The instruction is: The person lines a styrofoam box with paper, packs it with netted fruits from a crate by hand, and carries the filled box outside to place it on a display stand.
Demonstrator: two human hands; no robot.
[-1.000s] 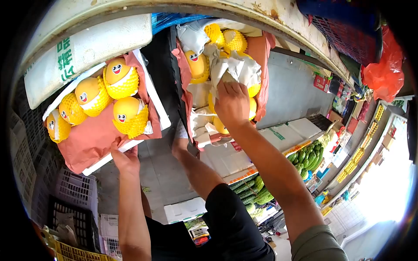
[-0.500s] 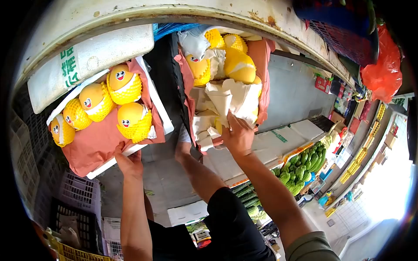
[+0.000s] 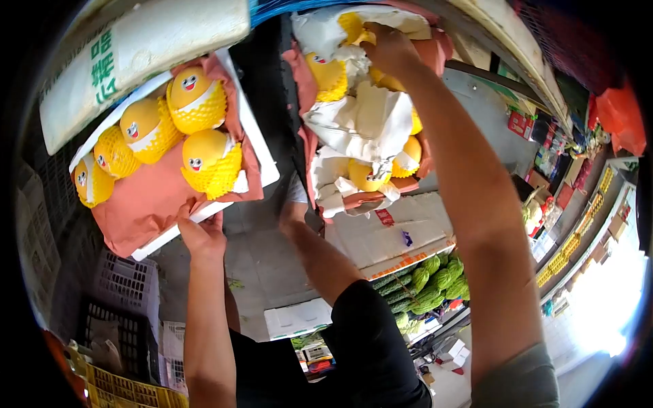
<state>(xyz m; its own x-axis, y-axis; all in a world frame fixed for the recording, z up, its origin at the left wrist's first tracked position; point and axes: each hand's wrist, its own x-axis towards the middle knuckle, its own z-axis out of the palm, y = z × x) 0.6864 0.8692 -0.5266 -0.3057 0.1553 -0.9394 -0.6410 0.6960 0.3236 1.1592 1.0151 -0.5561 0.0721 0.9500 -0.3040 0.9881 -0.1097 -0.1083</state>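
My left hand (image 3: pixel 203 232) grips the front edge of a white foam box (image 3: pixel 253 129) lined with reddish paper (image 3: pixel 153 194). Several large yellow fruits (image 3: pixel 205 158) with smiley stickers sit in it, wrapped in yellow foam nets. My right hand (image 3: pixel 391 51) reaches to the far end of a second box, its fingers curled down beside a netted yellow fruit (image 3: pixel 350 26) and white paper. What its fingertips hold, if anything, is hidden. In that box, crumpled white paper (image 3: pixel 371 122) covers the middle, and more yellow fruits (image 3: pixel 408 158) show around it.
A white foam lid or box (image 3: pixel 146 54) with green lettering lies behind the left box. Plastic crates (image 3: pixel 126 285) stand at the lower left. On the right are a closed white foam box (image 3: pixel 391 224), green gourds (image 3: pixel 435 282) and a red plastic bag (image 3: pixel 620 119).
My right hand has moved from the near end of the right box to its far end. Near-end fruits are now exposed, with white paper moved. My left hand stays on the foam box.
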